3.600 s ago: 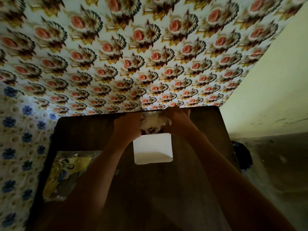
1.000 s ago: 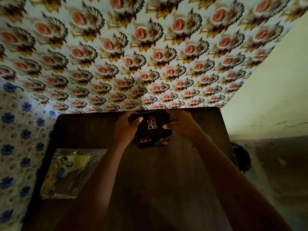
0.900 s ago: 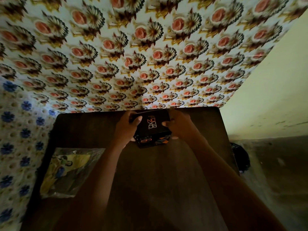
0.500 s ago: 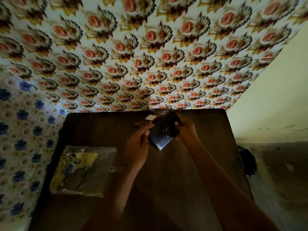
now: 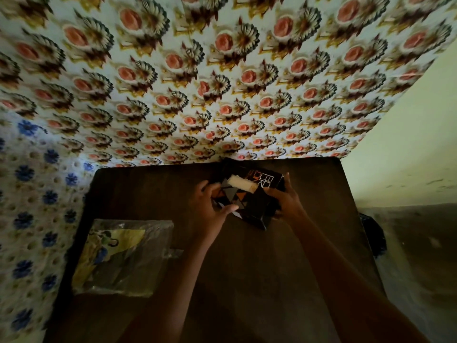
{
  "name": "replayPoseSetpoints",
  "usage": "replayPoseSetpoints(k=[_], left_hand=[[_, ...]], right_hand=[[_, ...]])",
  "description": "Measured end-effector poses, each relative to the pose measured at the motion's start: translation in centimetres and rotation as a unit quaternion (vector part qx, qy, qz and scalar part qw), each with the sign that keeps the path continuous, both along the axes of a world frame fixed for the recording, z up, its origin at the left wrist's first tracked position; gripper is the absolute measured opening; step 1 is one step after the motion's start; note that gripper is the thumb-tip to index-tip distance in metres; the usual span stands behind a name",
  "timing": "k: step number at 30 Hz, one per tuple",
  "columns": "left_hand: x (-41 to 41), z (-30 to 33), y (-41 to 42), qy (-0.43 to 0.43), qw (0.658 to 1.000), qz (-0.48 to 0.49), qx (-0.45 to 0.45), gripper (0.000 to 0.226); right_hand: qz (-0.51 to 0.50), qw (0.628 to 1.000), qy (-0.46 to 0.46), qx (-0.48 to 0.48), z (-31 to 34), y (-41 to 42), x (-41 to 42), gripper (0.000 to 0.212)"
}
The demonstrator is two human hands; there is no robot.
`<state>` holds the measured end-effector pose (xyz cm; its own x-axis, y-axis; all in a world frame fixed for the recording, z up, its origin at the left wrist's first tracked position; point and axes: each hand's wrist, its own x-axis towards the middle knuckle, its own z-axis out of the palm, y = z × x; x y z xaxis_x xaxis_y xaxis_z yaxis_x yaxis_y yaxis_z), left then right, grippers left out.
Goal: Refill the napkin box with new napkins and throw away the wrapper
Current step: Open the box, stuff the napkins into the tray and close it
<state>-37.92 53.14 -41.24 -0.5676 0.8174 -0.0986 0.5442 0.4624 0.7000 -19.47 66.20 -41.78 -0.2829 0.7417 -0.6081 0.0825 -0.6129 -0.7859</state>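
The black cardboard napkin box with orange and grey triangles (image 5: 249, 198) is held tilted above the far middle of the dark brown wooden surface (image 5: 247, 263), a strip of white napkin (image 5: 241, 186) showing through its top slot. The left hand (image 5: 212, 211) cups its left side with fingers (image 5: 210, 191) loosely curled and thumb laid on the front face, while the right hand (image 5: 286, 201) clasps the right end, fingers wrapped behind it. A crumpled clear plastic wrapper with yellow print (image 5: 121, 256) lies flat near the surface's left edge, well apart from the box.
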Motion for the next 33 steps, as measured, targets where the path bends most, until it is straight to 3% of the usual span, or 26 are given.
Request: replayPoseSetpoints(k=[3,6,8,12,21,26,29,33], left_hand=[[-1.0,0.0,0.3,-0.074,0.995,0.024,-0.057,0.103],[-1.6,-1.0,0.3,-0.093,0.994,0.050,-0.022,0.092],[-1.8,-1.3,0.4,-0.089,0.992,0.089,-0.009,0.083],[-2.4,-1.1,1.2,-0.057,0.990,0.132,0.011,0.071],[-4.3,-1.2,2.7,-0.026,0.992,0.126,0.013,0.059],[-4.1,-1.1,2.6,-0.023,0.993,0.114,0.023,0.034],[-4.1,-0.8,2.6,-0.031,0.993,0.109,0.009,0.032],[-3.6,-1.0,0.6,-0.034,0.989,0.141,-0.018,0.039]], right_hand=[[0.049,0.998,-0.016,0.031,-0.2,0.8,-0.2,0.075],[0.067,0.989,-0.101,0.083,-1.1,1.2,-1.2,0.041],[0.064,0.989,-0.097,0.097,-1.8,1.2,-1.8,0.028],[0.071,0.991,-0.054,0.100,-2.2,1.5,-3.6,0.039],[0.073,0.979,-0.094,0.163,-3.0,3.7,-6.0,0.039],[0.094,0.976,-0.096,0.173,-3.4,4.3,-5.7,0.039],[0.081,0.975,-0.103,0.181,-3.0,3.8,-5.2,0.036],[0.024,0.975,-0.158,0.153,-2.6,1.5,-3.8,0.051]])
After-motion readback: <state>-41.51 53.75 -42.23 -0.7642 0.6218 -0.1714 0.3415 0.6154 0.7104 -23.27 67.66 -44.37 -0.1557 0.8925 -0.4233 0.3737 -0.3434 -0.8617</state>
